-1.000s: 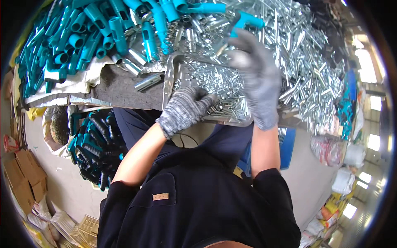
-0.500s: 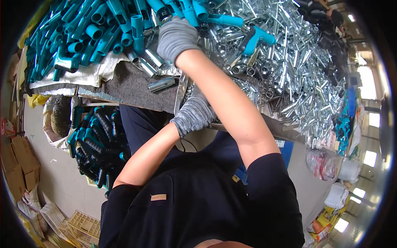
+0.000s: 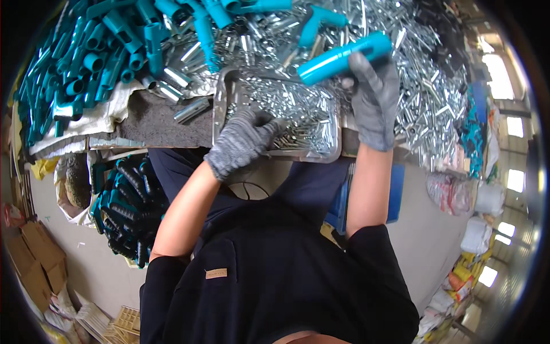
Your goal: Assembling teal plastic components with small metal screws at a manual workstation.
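Note:
My right hand (image 3: 375,100), in a grey glove, is raised at the right of the bench with a glossy teal plastic tube (image 3: 329,64) gripped between thumb and fingers. The tube lies nearly level, its right end a little higher. My left hand (image 3: 243,140), gloved as well, reaches over the front left of a metal tray (image 3: 219,109). Its fingers are bent and drawn together among the small shiny metal parts (image 3: 301,109) in the tray. Whatever they pinch is too small or hidden to tell.
Teal tubular housings (image 3: 74,69) are heaped at the left of the bench, loose metal pins and tubes (image 3: 424,109) at the right. A teal handle-shaped piece (image 3: 315,26) lies behind the tray. Below stand a pile of black-and-teal handles (image 3: 129,200) and a blue box (image 3: 395,192).
My right hand has come back from the far heap toward the right, now holding the teal tube. The left hand has shifted left, and the tray that my arms covered now shows.

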### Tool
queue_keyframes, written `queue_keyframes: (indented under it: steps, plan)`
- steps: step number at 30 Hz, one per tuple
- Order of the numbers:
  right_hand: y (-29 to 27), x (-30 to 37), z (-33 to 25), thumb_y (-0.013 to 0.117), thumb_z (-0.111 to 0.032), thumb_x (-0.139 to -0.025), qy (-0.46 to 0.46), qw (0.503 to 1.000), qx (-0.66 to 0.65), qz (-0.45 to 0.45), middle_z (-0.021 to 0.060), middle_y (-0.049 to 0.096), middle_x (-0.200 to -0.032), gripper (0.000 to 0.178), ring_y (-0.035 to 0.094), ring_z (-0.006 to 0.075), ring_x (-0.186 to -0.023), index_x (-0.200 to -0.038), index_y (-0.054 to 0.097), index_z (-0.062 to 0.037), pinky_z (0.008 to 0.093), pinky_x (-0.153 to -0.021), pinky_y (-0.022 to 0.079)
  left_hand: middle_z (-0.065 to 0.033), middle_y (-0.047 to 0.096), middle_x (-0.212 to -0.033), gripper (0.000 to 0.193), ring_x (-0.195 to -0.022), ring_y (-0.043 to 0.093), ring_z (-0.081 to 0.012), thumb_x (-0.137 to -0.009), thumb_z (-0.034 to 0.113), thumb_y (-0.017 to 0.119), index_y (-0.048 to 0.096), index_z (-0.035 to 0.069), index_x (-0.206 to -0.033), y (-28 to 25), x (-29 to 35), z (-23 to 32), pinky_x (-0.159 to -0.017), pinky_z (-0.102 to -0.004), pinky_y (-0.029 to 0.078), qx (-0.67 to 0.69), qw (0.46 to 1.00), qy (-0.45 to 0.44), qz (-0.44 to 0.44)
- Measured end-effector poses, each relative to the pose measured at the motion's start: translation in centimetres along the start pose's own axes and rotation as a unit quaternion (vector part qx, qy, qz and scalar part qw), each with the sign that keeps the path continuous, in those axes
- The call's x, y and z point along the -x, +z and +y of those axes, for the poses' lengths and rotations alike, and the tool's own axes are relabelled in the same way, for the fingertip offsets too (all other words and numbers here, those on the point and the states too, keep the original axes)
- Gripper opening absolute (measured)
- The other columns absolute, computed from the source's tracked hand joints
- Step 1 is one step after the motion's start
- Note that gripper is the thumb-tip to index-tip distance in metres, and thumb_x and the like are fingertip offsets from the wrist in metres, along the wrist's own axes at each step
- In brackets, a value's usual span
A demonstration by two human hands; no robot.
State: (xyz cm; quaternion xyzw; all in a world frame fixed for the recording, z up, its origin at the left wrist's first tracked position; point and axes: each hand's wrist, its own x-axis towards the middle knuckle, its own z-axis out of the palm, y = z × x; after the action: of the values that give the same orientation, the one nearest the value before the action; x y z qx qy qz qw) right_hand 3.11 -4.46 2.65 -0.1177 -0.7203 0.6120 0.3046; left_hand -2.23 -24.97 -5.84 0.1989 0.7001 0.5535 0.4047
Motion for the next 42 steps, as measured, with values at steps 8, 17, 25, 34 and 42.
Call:
queue_keyframes:
  steps: [8, 17, 25, 34, 42]
  plan:
    - [-7.3, 8.1, 4.7, 0.066, -0.018, -0.09, 0.197, 0.968, -0.128, 0.089, 0.0083, 0.06, -0.084, 0.033, 0.058, 0.0142, -0.059, -0.116, 0.051, -0.0037, 0.0228, -0.05, 0.047, -0.0005, 0.06, -0.063, 0.031, -0.053, 0.049, -0.0064, -0.092, 0.034, 0.06, 0.069, 0.005, -0.087, -0.2, 2.9, 3.9, -0.049, -0.0221, 0.038, -0.053, 0.995, -0.055, -0.062]
    - [-5.1, 10.4, 3.8, 0.066, -0.031, -0.09, 0.282, 0.942, -0.182, -0.028, 0.0082, 0.062, -0.084, 0.036, 0.065, 0.0165, -0.067, -0.109, 0.052, -0.0032, 0.0246, -0.052, 0.054, -0.0037, 0.062, -0.064, 0.035, -0.059, 0.057, -0.01, -0.095, 0.031, 0.059, 0.067, 0.0, -0.082, 1.0, 4.3, 4.8, -0.055, -0.0284, 0.046, -0.074, 0.994, -0.07, -0.049]
    - [-3.6, 12.0, 4.1, 0.056, -0.044, -0.094, 0.369, 0.901, -0.209, -0.091, 0.0113, 0.063, -0.068, 0.042, 0.062, 0.0198, -0.047, -0.106, 0.052, -0.0034, 0.0241, -0.036, 0.048, -0.0107, 0.063, -0.066, 0.033, -0.059, 0.062, -0.0167, -0.101, 0.025, 0.044, 0.064, 0.0, -0.097, 1.0, 5.1, 3.4, -0.056, -0.031, 0.048, -0.117, 0.989, 0.087, -0.017]
    - [-1.1, 13.0, 3.5, 0.054, -0.046, -0.095, 0.35, 0.91, -0.186, -0.123, 0.0081, 0.061, -0.067, 0.046, 0.06, 0.0152, -0.046, -0.111, 0.051, -0.0029, 0.0221, -0.036, 0.045, -0.0082, 0.066, -0.091, 0.039, -0.087, 0.06, -0.0155, -0.093, 0.031, 0.063, 0.062, 0.002, -0.119, 0.8, 4.6, 3.0, -0.082, -0.0304, 0.047, -0.099, 0.988, -0.009, -0.116]
    - [-2.3, 9.2, 6.4, 0.051, -0.037, -0.098, 0.119, 0.955, 0.218, -0.161, 0.0065, 0.063, -0.097, 0.035, 0.066, 0.0167, -0.074, -0.119, 0.058, -0.0098, 0.0278, -0.057, 0.052, 0.0004, 0.062, -0.083, 0.046, -0.072, 0.052, -0.0061, -0.09, 0.034, 0.068, 0.06, 0.002, -0.122, -0.6, 5.2, 1.3, -0.063, -0.0225, 0.044, 0.059, 0.998, -0.035, -0.012]
